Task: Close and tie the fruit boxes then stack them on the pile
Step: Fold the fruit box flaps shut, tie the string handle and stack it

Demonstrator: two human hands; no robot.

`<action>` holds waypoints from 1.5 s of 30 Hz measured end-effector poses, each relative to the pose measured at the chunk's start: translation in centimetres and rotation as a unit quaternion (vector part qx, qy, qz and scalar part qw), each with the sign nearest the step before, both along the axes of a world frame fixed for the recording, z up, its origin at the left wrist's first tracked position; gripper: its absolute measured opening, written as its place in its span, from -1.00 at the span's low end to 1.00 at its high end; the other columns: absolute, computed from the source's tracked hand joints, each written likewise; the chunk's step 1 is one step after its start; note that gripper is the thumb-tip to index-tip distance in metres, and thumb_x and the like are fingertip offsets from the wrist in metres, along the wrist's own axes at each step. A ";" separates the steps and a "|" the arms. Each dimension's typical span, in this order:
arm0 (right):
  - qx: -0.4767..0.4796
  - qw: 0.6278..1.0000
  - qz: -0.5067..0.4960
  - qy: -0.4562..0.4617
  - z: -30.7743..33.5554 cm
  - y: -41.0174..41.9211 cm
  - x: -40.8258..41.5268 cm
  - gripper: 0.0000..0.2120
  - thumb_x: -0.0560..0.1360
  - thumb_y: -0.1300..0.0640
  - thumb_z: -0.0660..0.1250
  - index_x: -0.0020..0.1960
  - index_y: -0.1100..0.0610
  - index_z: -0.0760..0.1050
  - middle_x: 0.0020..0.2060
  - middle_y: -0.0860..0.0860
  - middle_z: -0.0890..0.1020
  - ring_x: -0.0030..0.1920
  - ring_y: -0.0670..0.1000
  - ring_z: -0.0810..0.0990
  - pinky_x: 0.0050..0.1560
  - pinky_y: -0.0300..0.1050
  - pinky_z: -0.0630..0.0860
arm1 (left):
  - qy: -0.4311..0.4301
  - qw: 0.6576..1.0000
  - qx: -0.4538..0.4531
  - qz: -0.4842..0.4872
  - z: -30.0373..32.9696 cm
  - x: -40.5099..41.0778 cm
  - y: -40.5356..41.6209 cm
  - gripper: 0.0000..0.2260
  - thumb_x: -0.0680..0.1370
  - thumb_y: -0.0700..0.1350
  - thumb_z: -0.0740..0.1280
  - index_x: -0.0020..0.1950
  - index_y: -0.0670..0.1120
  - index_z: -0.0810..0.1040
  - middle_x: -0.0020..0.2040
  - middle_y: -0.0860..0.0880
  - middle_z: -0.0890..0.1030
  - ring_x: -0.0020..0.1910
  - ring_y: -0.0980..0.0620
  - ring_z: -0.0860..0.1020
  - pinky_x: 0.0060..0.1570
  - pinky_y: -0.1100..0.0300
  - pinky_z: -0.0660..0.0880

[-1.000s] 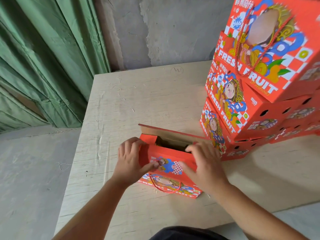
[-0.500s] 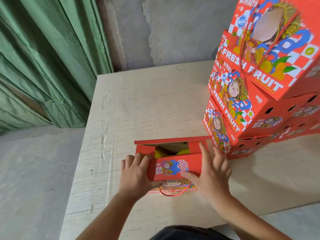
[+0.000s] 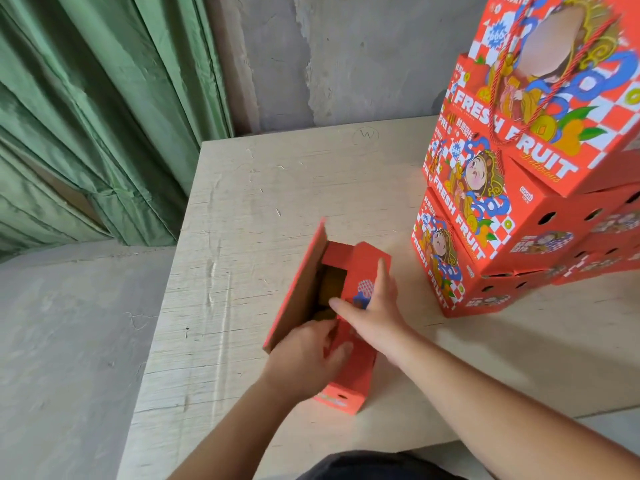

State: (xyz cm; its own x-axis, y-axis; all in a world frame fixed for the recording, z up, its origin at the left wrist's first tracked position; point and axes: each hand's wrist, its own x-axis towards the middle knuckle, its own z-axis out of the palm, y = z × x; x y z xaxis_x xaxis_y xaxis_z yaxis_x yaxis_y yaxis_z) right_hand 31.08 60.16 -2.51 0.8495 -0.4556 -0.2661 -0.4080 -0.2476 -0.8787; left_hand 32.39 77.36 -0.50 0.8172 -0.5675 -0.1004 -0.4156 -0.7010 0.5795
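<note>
Showing head view: open fruit box (image 3: pixel 349 368) lies on table (image 3: pixel 263 202), long axis running away from the person | left hand (image 3: pixel 304 358) grips near end, closer | right hand (image 3: pixel 370 310) flat-fingered on printed flap | brown lid flap (image 3: pixel 301 289) upright at left | stacked pile (image 3: pixel 519 188) right, apart.

I counted one open fruit box (image 3: pixel 353 327) on the one wooden table (image 3: pixel 277 188), at 6 o'clock from the table's middle. At 3 o'clock stood one pile (image 3: pixel 519 188) of closed boxes; I could see three levels, and more boxes behind, but their number I could not tell. My two hands, left hand (image 3: pixel 304 358) and right hand (image 3: pixel 374 313), were there. One green curtain (image 3: pixel 97 116) hung at 10 o'clock.
</note>
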 end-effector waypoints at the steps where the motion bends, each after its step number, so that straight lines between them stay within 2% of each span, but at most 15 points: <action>1: -0.020 0.999 0.023 0.016 0.3 -0.1 0.6 0.25 0.33 -0.22 0.59 0.62 -0.25 -0.32 0.64 0.01 -0.16 0.63 0.05 0.05 0.56 0.03 0.17 | 0.045 0.998 -0.042 -0.001 0.2 0.5 -0.1 -0.82 0.60 0.16 0.29 -0.02 0.09 0.58 -0.20 0.13 0.62 -0.19 0.17 0.58 -0.14 0.08 0.53; 3: -0.088 0.992 0.049 0.075 0.6 0.2 1.4 0.22 0.36 -0.22 0.54 0.59 -0.27 -0.37 0.64 -0.01 -0.22 0.60 0.14 0.17 0.54 0.12 0.26 | 0.017 0.997 -0.066 0.022 0.0 1.9 0.3 -0.83 0.62 0.07 0.27 -0.09 0.09 0.61 -0.26 0.14 0.62 -0.24 0.16 0.56 -0.20 0.09 0.50; 6: -0.086 0.992 0.054 0.080 0.5 0.0 1.0 0.08 0.44 -0.04 0.46 0.63 -0.23 -0.28 0.61 -0.06 -0.10 0.50 0.13 0.33 0.41 0.07 0.42 | -0.129 0.988 -0.045 0.077 -2.3 3.7 1.8 -0.71 0.61 0.06 0.27 0.29 0.07 0.62 0.14 0.08 0.65 0.11 -0.01 0.56 0.13 0.04 0.49; 10: 0.028 0.997 0.054 -0.055 1.6 -3.4 -0.9 -0.02 0.42 0.09 0.40 0.68 -0.09 -0.09 0.50 -0.16 0.26 0.34 -0.38 0.34 0.23 -0.45 0.39 | -0.038 0.996 -0.036 0.076 -5.3 3.0 2.8 -0.42 0.65 0.27 0.18 0.64 0.09 0.28 0.59 0.15 0.30 0.51 -0.01 0.27 0.52 0.10 0.17; 11: -0.016 0.997 0.049 -0.052 1.7 -4.7 -1.6 -0.04 0.45 0.14 0.39 0.68 -0.04 -0.10 0.55 -0.16 0.20 0.43 -0.41 0.23 0.37 -0.46 0.27 | -0.012 0.995 -0.049 0.082 -6.0 2.5 2.7 -0.40 0.65 0.30 0.12 0.66 0.12 0.22 0.62 0.18 0.24 0.55 0.01 0.22 0.53 0.14 0.12; 13: -0.241 0.970 0.001 -0.018 1.6 -7.7 -2.8 -0.06 0.48 0.24 0.38 0.68 0.03 -0.11 0.65 0.05 0.06 0.63 -0.03 0.06 0.62 -0.03 0.10 | -0.002 0.991 -0.059 0.118 -6.6 1.8 2.3 -0.42 0.66 0.27 0.08 0.66 0.14 0.17 0.63 0.19 0.21 0.55 0.00 0.19 0.51 0.14 0.13; 16: -0.546 0.836 0.054 0.011 1.7 -8.6 -2.7 -0.14 0.44 0.24 0.34 0.66 0.12 0.04 0.58 0.19 0.23 0.55 0.31 0.17 0.52 0.26 0.16 | -0.012 0.988 -0.043 0.145 -6.2 1.5 0.8 -0.44 0.67 0.15 0.18 0.66 0.09 0.18 0.62 0.14 0.23 0.52 -0.07 0.21 0.50 0.04 0.21; 18: -0.514 0.845 0.149 -0.009 1.7 -6.6 -0.4 -0.26 0.53 0.14 0.29 0.63 0.07 0.07 0.54 0.18 0.31 0.53 0.28 0.25 0.53 0.20 0.19 | 0.001 0.987 -0.042 0.157 -5.7 1.1 -0.2 -0.41 0.66 0.13 0.23 0.66 0.08 0.17 0.61 0.12 0.22 0.51 -0.09 0.21 0.50 -0.02 0.22; 22: -0.467 0.874 0.119 0.052 1.5 -3.9 4.6 -0.33 0.62 -0.32 0.09 0.64 -0.16 -0.04 0.59 0.22 0.06 0.56 0.29 0.08 0.56 0.19 0.10 | 0.001 0.983 -0.032 0.183 -5.8 0.6 0.3 -0.43 0.64 0.20 0.20 0.64 0.21 0.15 0.60 0.13 0.22 0.52 -0.09 0.21 0.53 -0.10 0.19; 25: -0.513 0.848 0.097 -0.091 1.4 -3.6 4.5 -0.37 0.54 -0.25 0.32 0.46 0.04 0.27 0.14 0.14 0.55 0.16 0.22 0.54 0.07 0.06 0.50 | 0.026 0.974 -0.015 0.226 -5.8 0.8 1.2 -0.48 0.61 0.30 0.19 0.57 0.38 0.16 0.59 0.10 0.20 0.57 -0.09 0.09 0.56 -0.17 0.02; 27: -0.482 0.852 0.152 -0.137 0.7 -3.1 4.1 -0.32 0.56 -0.24 0.29 0.54 0.03 0.15 0.00 0.06 0.64 0.03 0.16 0.61 -0.04 0.02 0.55 | 0.041 0.967 -0.006 0.250 -5.6 0.6 1.0 -0.46 0.56 0.41 0.15 0.54 0.44 0.15 0.61 0.07 0.11 0.62 -0.04 -0.05 0.57 -0.20 -0.12; 31: -0.508 0.844 0.172 -0.003 -0.9 -2.6 4.7 -0.23 0.58 -0.37 0.14 0.67 -0.12 -0.05 0.24 0.12 0.42 0.19 0.21 0.41 0.19 0.14 0.45 | 0.126 0.949 0.012 0.290 -5.2 0.6 0.7 -0.33 0.48 0.53 0.06 0.58 0.42 0.09 0.63 0.06 0.01 0.65 -0.11 -0.04 0.56 -0.26 -0.21; 36: -0.409 0.879 0.222 0.107 -2.0 -3.9 4.5 -0.28 0.53 -0.54 -0.14 0.63 -0.30 0.01 0.61 0.01 -0.02 0.59 0.16 -0.06 0.56 0.20 0.04 | 0.201 0.930 -0.058 0.301 -5.0 0.5 1.6 -0.26 0.53 0.46 0.20 0.64 0.24 0.08 0.61 -0.06 0.14 0.55 -0.19 0.27 0.52 -0.25 0.20; 39: -0.345 0.894 0.254 0.132 -1.9 -4.3 4.1 -0.14 0.38 -0.67 -0.35 0.61 -0.38 -0.14 0.65 -0.09 -0.31 0.61 0.00 -0.39 0.60 0.13 -0.30 | 0.153 0.944 -0.026 0.291 -4.7 0.4 1.5 -0.26 0.53 0.45 0.20 0.64 0.23 0.11 0.58 -0.05 0.23 0.52 -0.18 0.29 0.50 -0.20 0.17; 45: -0.422 0.861 0.258 0.118 -2.4 -2.9 2.6 -0.03 0.28 -0.75 -0.30 0.61 -0.36 -0.21 0.65 0.01 -0.31 0.61 0.09 -0.43 0.54 0.18 -0.41 | 0.000 0.974 0.127 0.189 -3.2 0.0 1.5 -0.18 0.47 0.46 0.28 0.63 0.20 0.08 0.52 -0.09 0.17 0.46 -0.17 0.36 0.40 -0.09 0.39</action>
